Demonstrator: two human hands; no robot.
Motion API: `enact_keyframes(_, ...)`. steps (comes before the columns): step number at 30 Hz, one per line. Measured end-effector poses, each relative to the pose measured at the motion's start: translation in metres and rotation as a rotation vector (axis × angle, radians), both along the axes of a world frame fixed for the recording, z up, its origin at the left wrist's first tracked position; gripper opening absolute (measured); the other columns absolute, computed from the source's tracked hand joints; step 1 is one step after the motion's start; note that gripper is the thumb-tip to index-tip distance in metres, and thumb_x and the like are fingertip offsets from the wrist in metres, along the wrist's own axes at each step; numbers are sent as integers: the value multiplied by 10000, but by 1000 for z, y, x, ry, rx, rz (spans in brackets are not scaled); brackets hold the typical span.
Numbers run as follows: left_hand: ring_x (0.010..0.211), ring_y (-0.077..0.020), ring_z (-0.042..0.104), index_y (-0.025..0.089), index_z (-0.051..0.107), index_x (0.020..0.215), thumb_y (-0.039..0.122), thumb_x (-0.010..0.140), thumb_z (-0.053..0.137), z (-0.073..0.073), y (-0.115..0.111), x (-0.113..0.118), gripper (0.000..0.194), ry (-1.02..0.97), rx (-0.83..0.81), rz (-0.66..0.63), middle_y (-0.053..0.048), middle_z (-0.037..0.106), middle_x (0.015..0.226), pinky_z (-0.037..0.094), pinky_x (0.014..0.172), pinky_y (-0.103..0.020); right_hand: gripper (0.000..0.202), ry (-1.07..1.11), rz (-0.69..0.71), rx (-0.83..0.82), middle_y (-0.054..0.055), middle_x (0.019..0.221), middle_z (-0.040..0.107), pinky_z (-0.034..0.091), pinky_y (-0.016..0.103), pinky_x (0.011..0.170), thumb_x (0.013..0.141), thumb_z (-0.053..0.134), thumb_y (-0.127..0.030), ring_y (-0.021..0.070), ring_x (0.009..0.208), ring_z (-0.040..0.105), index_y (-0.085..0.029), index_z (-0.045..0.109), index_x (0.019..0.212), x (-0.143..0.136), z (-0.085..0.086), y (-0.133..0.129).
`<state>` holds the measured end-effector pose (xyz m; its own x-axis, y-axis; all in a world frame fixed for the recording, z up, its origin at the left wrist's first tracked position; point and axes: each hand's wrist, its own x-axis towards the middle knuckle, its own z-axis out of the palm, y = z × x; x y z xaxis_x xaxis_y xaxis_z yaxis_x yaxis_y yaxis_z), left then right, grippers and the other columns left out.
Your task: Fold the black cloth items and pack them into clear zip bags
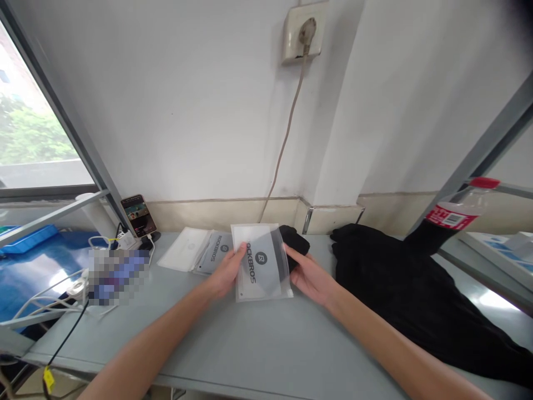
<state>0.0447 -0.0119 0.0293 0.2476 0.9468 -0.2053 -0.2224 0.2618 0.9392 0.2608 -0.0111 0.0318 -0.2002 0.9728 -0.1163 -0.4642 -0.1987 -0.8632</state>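
A clear zip bag with a grey ROCKBROS print is held up above the table. My left hand is closed on its left edge, thumb on the front. My right hand is closed at its right edge, where the zip slider shows low down. A bunched black cloth sits behind the bag, against my right fingers; whether they also grip it is hidden. Left of my hands, another printed ROCKBROS bag lies on the table beside a whitish bag.
A large black cloth spreads over the right of the grey table, with a cola bottle on it. At left stand a phone and white cables. A power cord runs down the wall.
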Motion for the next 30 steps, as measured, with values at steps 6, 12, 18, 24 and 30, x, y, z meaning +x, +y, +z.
enact_keyframes(6, 1131, -298, 731, 157, 716, 1179, 582, 991, 631, 2, 0, 0, 473, -67, -49, 12, -161, 762, 1234, 586, 1004, -442, 242, -28, 53, -61, 93, 1020, 815, 660, 383, 820, 796, 845, -269, 285, 950, 767, -185, 764, 1008, 3, -3, 0)
enact_keyframes(12, 1110, -320, 736, 140, 715, 1174, 602, 939, 695, -3, 3, -1, 518, -48, -54, 61, -187, 765, 1206, 576, 1002, -461, 423, -19, 158, 23, 54, 1099, 814, 643, 323, 860, 787, 879, -244, 253, 1040, 759, -228, 742, 1186, 6, 4, -6)
enact_keyframes(18, 1157, -326, 714, 157, 709, 1217, 647, 929, 678, 1, 4, -7, 569, -20, -94, -43, -180, 749, 1255, 560, 1010, -469, 566, 13, 279, 4, 99, 1254, 772, 638, 423, 942, 826, 864, -322, 296, 1136, 739, -242, 671, 1352, -1, 3, -14)
enact_keyframes(24, 1200, -338, 694, 162, 719, 1201, 659, 912, 692, 4, 1, -10, 575, 39, -92, -87, -175, 754, 1248, 537, 1036, -470, 534, -162, 416, -55, 118, 1176, 794, 662, 374, 836, 760, 898, -290, 274, 998, 780, -186, 714, 1250, 16, 2, -7)
enact_keyframes(30, 1163, -318, 711, 183, 738, 1191, 717, 898, 661, -3, -6, -1, 614, 115, 2, -157, -152, 783, 1183, 529, 1051, -441, 403, -166, 336, -58, 117, 1165, 800, 630, 388, 924, 784, 880, -349, 280, 1053, 759, -194, 745, 1131, 4, 1, -13)
